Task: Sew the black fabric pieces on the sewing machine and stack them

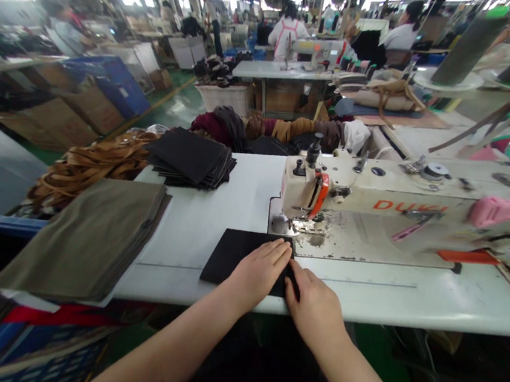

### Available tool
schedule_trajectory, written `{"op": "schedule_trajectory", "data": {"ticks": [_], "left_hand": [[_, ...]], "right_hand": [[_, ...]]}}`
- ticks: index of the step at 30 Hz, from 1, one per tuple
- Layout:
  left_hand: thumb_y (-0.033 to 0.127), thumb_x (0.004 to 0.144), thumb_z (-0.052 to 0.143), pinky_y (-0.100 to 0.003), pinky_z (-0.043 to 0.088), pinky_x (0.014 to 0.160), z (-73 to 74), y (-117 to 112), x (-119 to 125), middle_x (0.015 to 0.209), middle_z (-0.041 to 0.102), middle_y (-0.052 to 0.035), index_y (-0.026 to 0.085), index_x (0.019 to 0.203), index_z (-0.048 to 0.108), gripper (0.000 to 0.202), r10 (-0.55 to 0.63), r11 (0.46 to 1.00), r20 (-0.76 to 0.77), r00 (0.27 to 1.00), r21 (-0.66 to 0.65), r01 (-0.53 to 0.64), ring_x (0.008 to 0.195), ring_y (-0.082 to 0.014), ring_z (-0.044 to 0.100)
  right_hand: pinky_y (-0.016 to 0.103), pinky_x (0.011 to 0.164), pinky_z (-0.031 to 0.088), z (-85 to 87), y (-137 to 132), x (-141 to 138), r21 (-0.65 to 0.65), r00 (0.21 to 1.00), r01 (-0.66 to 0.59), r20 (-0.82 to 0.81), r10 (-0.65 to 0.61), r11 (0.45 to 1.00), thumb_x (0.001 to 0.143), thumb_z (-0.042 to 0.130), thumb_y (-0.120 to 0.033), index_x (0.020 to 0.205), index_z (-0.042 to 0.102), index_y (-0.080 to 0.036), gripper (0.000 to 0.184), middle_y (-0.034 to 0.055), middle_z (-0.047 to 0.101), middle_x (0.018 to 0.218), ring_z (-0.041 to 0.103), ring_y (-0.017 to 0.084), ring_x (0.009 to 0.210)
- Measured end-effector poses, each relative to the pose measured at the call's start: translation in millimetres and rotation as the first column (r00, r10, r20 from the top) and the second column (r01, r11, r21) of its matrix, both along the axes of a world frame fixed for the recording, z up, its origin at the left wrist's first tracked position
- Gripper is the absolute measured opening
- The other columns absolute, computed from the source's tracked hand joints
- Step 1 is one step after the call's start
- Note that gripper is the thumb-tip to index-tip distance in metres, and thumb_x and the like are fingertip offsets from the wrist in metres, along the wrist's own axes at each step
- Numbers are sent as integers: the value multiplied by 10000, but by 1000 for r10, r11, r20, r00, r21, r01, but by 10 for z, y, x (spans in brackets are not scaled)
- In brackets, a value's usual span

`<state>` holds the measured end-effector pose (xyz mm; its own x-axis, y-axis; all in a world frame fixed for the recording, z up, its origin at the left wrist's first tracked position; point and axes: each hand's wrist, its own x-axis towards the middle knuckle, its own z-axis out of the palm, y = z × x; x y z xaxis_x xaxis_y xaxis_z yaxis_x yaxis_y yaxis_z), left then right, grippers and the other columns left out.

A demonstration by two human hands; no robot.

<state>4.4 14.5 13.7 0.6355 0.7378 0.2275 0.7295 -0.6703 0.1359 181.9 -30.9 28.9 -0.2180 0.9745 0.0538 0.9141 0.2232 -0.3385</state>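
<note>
A black fabric panel (234, 256) lies flat on the white sewing table (173, 279), just in front of the needle area of a sewing machine (301, 187). My left hand (262, 271) rests on the panel's right part with its fingers stretched out flat and close together. At the panel's right edge, my right hand (314, 300) pinches the border between thumb and forefinger. The fingertips of both hands almost meet there. What lies under the left palm is hidden.
A stack of black panels (190, 157) stands at the table's back left, and olive-brown fabric pieces (86, 240) overhang its left edge. Brown straps (88, 173) are heaped beyond. Several people work at machines farther back. Thread cones (468, 49) stand at the upper right.
</note>
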Motion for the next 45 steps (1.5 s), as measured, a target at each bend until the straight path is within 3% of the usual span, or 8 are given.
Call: {"op": "schedule_trajectory", "data": {"ticks": [5, 15, 30, 45], "left_hand": [[154, 1043, 365, -387, 382, 1220, -12, 156, -1, 1545, 472, -108, 137, 1468, 474, 439, 3, 1000, -24, 1000, 26, -2, 1459, -229, 414], [163, 1051, 374, -368, 352, 1233, -31, 382, -11, 1576, 436, -69, 169, 1483, 457, 441, -14, 999, -46, 999, 31, 16, 1484, -212, 371], [174, 1061, 380, -340, 376, 1219, 29, 444, 11, 1539, 486, -63, 145, 1456, 487, 410, -3, 999, -41, 999, 33, 4, 1452, -199, 416], [152, 1040, 429, -342, 390, 1207, 92, 445, 17, 1469, 545, -102, 119, 1414, 518, 386, 8, 997, -84, 996, 74, -1, 1403, -215, 474]], "right_hand": [[305, 773, 529, 19, 81, 14, 38, 998, -20, 53, 18, 999, 1022, 457, -223, 1416, 547, -197, 405, 77, 706, 1060, 682, 208, 904], [285, 785, 523, 3, 262, 0, 11, 999, 3, 44, -3, 1000, 1030, 472, -229, 1442, 519, -198, 415, 81, 710, 1118, 688, 204, 950], [284, 780, 533, -65, 297, 27, 31, 996, 80, -43, -79, 996, 1024, 502, -261, 1419, 551, -256, 398, 38, 708, 1176, 704, 196, 951], [310, 809, 519, -101, 295, 92, -15, 977, 68, -201, -70, 998, 991, 546, -268, 1378, 582, -248, 389, 26, 697, 1141, 678, 202, 962]]}}
